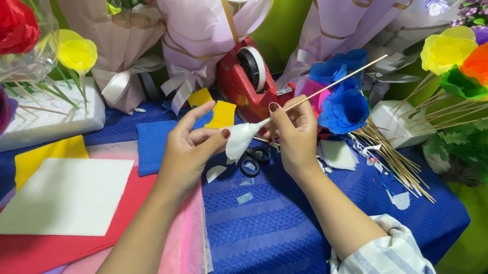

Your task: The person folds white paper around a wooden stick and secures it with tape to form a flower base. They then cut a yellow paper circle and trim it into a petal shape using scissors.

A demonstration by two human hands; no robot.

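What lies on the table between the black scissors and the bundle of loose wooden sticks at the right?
In the head view, a white paper piece and small paper scraps lie between the scissors and the sticks.

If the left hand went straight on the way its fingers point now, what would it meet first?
Probably the yellow paper pieces. The left hand, pinching the white paper petal, points up and away toward them, with the red tape dispenser behind; depth is unclear.
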